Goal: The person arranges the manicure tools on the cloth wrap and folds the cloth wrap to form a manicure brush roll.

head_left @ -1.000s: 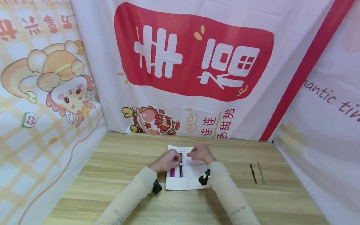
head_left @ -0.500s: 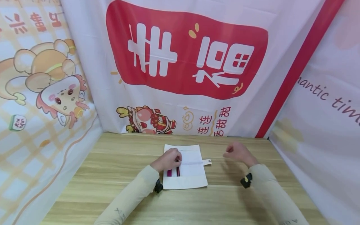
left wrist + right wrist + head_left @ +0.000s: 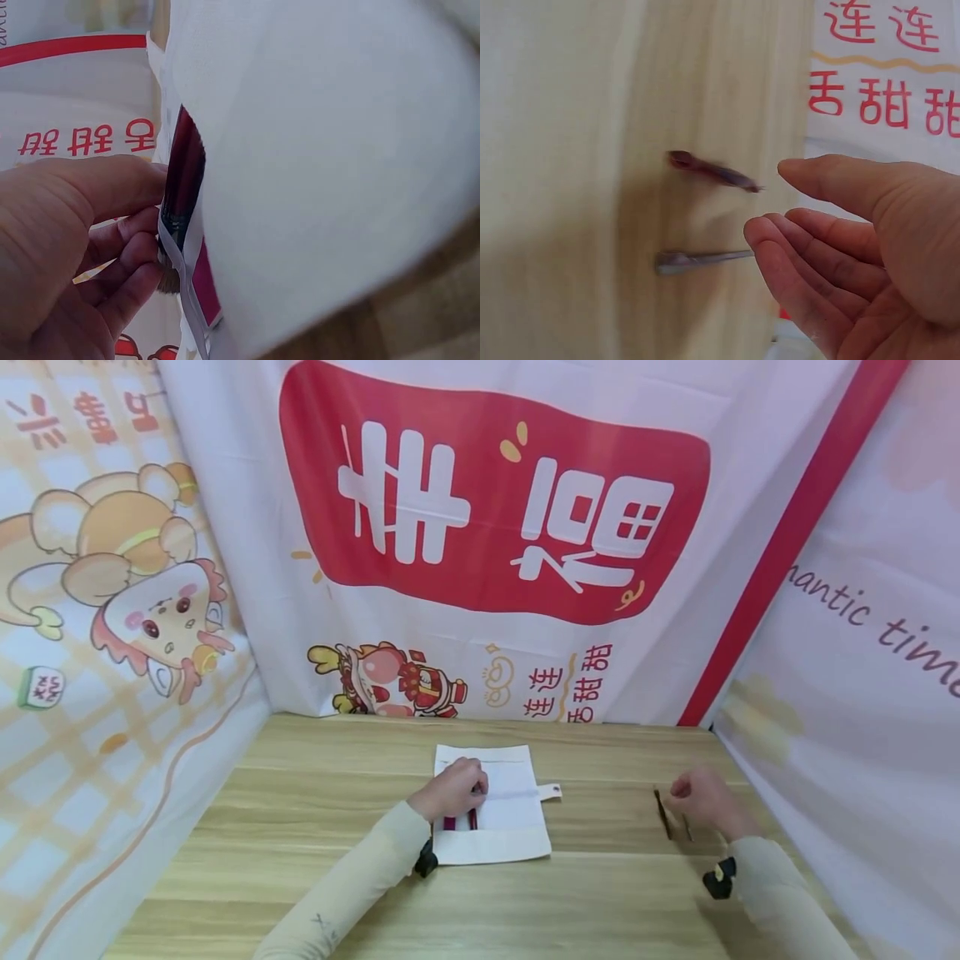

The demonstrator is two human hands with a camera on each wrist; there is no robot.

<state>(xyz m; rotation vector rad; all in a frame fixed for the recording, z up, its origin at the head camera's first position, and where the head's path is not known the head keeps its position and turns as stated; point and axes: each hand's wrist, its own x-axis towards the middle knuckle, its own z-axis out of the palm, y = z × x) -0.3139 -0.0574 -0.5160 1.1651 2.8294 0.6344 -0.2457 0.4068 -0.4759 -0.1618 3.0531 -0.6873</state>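
Observation:
On the wooden table lies an unfolded white cloth roll-up case (image 3: 517, 818). My left hand (image 3: 453, 788) is over its left half and pinches a paintbrush (image 3: 185, 161) with a dark red handle. The brush's bristles (image 3: 169, 280) show beside the fingers, under a pale elastic band (image 3: 174, 251). A magenta strip (image 3: 449, 823) sits in the case to the left of the brush. At the right, my right hand (image 3: 703, 802) hovers with thumb and fingers apart, holding nothing. Near its fingertips lie a slim brown tool (image 3: 714, 172) and a thin silver tool (image 3: 697, 260).
A short strap (image 3: 550, 792) with a snap sticks out from the case's right side. Printed cloth hangs around the table (image 3: 600, 893), with a red and white back panel (image 3: 502, 502) behind it.
My right hand has left the case and moved right, to the two slim tools. The left hand stays at the paintbrush in the case. The head view has shifted slightly.

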